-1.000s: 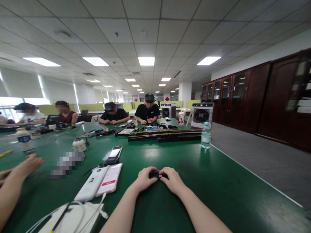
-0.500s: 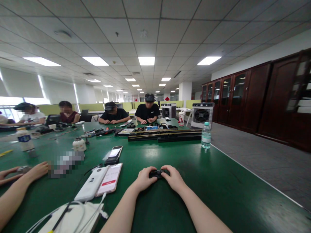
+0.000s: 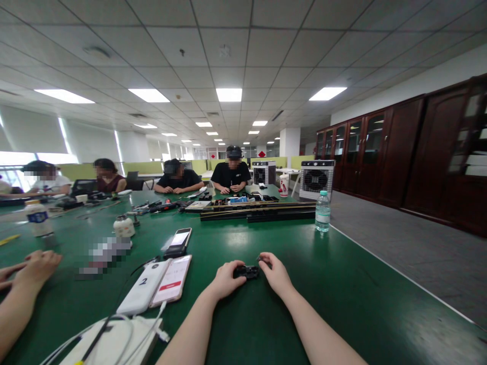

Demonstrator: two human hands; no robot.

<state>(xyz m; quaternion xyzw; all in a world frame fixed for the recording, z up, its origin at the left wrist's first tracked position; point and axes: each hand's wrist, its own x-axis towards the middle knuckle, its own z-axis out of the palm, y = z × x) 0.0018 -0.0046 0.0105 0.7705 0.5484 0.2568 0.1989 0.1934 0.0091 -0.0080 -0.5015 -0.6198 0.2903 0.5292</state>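
Note:
My left hand [image 3: 227, 279] grips the left end of a small black plastic part [image 3: 249, 272] resting on the green table [image 3: 365, 274]. Its surface looks uneven, but the fine detail is too small to make out. Just to the right, my right hand [image 3: 274, 275] is apart from that part. Between its thumb and forefinger it pinches a tiny dark piece [image 3: 259, 258], whose kind I cannot make out.
Left of my hands lie a pink-edged phone [image 3: 172, 282], a white power bank [image 3: 141, 288] and white cables [image 3: 127, 324]. A water bottle [image 3: 322, 212] stands near the right edge, by long black bars [image 3: 281, 213]. A co-worker's hands [image 3: 36, 268] are at far left.
My right hand has come away from the black part, slightly up and right, with a tiny dark piece in its fingertips. The co-worker's hand at left has drawn back from the blurred object.

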